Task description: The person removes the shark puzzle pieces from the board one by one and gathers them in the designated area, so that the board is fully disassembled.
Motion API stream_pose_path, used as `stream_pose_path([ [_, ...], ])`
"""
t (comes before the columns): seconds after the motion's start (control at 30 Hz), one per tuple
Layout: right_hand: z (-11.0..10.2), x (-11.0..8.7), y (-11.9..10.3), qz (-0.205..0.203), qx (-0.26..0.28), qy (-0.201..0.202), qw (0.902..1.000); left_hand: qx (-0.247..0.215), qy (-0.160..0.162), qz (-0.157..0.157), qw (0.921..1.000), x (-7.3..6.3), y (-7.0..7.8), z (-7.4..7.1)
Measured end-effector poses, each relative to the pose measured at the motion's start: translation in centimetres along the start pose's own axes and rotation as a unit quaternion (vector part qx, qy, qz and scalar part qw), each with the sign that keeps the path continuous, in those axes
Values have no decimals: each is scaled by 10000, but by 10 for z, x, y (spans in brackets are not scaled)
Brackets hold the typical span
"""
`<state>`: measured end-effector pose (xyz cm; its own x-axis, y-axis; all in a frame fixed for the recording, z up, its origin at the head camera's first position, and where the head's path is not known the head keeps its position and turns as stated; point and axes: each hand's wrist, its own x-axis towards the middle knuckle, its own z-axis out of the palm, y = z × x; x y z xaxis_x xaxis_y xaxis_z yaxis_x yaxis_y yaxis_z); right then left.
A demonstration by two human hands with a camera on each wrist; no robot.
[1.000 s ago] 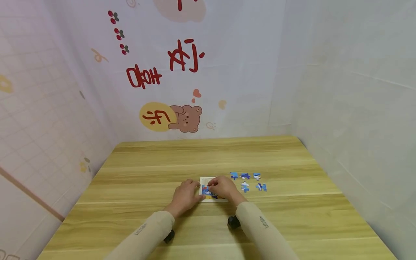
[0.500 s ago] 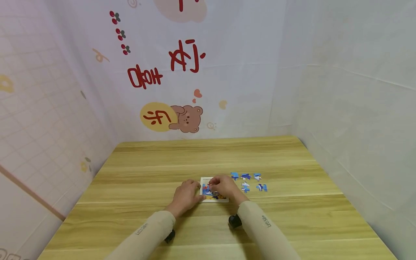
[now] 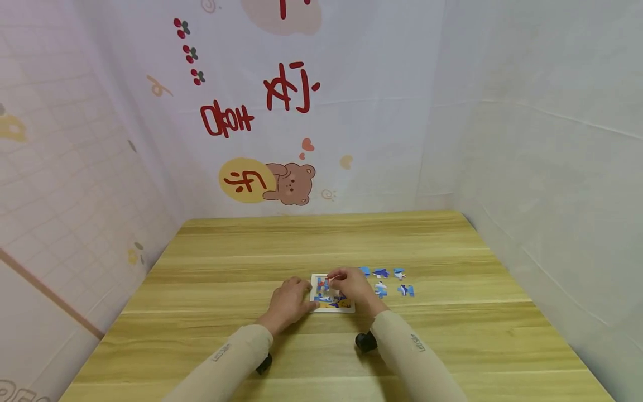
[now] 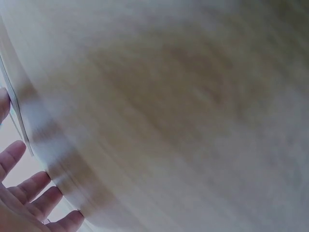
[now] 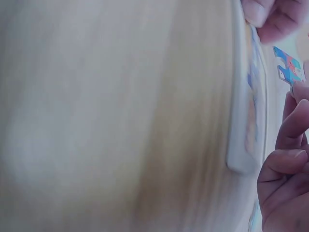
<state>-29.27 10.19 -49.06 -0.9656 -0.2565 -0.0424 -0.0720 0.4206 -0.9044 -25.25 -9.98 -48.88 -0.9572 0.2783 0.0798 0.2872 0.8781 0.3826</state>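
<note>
A small jigsaw puzzle in a white frame (image 3: 332, 311) lies on the table, with blue and yellow picture parts inside. My left hand (image 3: 288, 301) rests at its left side, fingers extended and loosely bent, thumb at the lower left corner. Over the puzzle's upper part is my right hand (image 3: 355, 287). In the right wrist view it pinches a blue and red puzzle piece (image 5: 291, 67) between its fingertips, tilted and raised above the frame. The hand hides the frame's upper right part in the head view. The left wrist view shows mostly tabletop and the left fingers (image 4: 36, 186).
Several loose blue and white puzzle pieces (image 3: 381, 273) lie right of the frame in two rows. The wooden table (image 3: 241, 245) reaches back to a wall hung with printed cloth (image 3: 382, 111). Black wrist cameras (image 3: 365, 341) hang under the sleeves.
My right hand has shifted slightly right and back, its fingertips drawing away from the puzzle's left part, so more of the picture shows there. The left hand stays in place.
</note>
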Motion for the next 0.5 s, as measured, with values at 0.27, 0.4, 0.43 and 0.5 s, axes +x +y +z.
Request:
stream_pose_path([
  [0.27,-40,-7,11,522,370,568,9963,18,-26,-106,9999,2,0,3],
  [0.4,-57,-13,19,770,333,582,9948,31,10,-117,9999,3,-1,4],
  [0.43,-60,-15,21,803,323,555,9947,32,16,-106,9999,3,-1,4],
  [0.5,-63,-18,23,799,218,499,9953,18,9,-113,9999,2,-2,5],
])
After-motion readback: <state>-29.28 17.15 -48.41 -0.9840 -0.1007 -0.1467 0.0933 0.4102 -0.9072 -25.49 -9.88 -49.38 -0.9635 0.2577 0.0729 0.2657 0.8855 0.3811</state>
